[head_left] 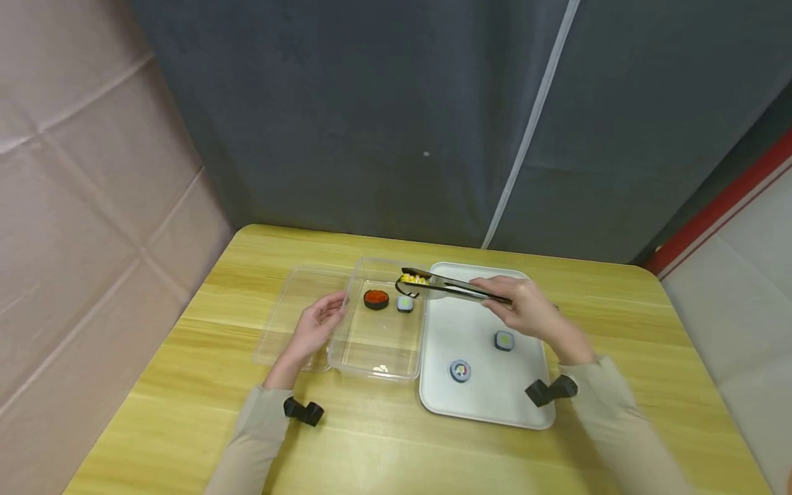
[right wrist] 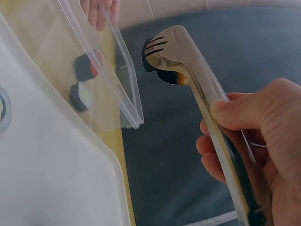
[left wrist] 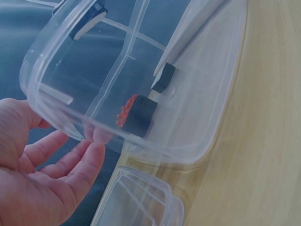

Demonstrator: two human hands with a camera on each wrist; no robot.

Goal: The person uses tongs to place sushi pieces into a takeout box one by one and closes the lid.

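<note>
My right hand [head_left: 516, 306] grips metal tongs [head_left: 452, 287] that pinch a yellow-topped sushi piece [head_left: 413, 280] over the far right corner of a clear plastic container [head_left: 379, 357]. On the container's floor lie a red roe sushi [head_left: 376, 299] and a white-and-green sushi [head_left: 405, 303]. My left hand [head_left: 322, 317] touches the container's left wall with straight fingers [left wrist: 89, 160]. The left wrist view shows the roe sushi [left wrist: 138, 115] through the clear wall. In the right wrist view the tongs [right wrist: 188, 66] and my right hand [right wrist: 263, 136] are close up.
A white tray [head_left: 489, 405] stands right of the container and carries two more sushi pieces [head_left: 504, 340] [head_left: 460, 371]. The clear lid [head_left: 291, 309] lies left of the container. The wooden table [head_left: 396, 447] ends at a dark curtain behind and a beige wall to the left.
</note>
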